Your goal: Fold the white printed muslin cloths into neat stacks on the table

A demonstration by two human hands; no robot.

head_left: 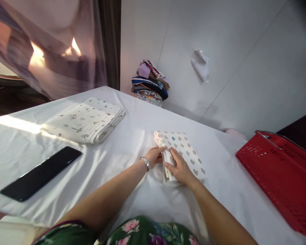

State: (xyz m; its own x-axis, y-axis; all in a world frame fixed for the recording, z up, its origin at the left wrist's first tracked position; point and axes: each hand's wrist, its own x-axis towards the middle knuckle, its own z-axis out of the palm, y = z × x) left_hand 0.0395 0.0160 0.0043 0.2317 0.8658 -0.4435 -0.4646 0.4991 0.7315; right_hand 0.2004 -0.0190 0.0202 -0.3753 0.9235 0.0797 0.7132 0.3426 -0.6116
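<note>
A small folded white cloth (186, 149) with grey and coloured prints lies on the white-covered table (132, 136) in front of me. My left hand (155, 156), with a watch on its wrist, grips the cloth's left edge, fingers curled around the folded layers. My right hand (180, 166) rests flat on the cloth's near part, fingers stretched out and pressing it down. Both hands touch the same cloth.
A bigger stack of folded white printed cloths (89, 120) lies at the left. A long black flat object (40, 173) sits nearer the left edge. A red plastic basket (283, 177) stands at the right. A pile of coloured folded fabrics (150, 83) is on the floor beyond, with a white rag (201, 64).
</note>
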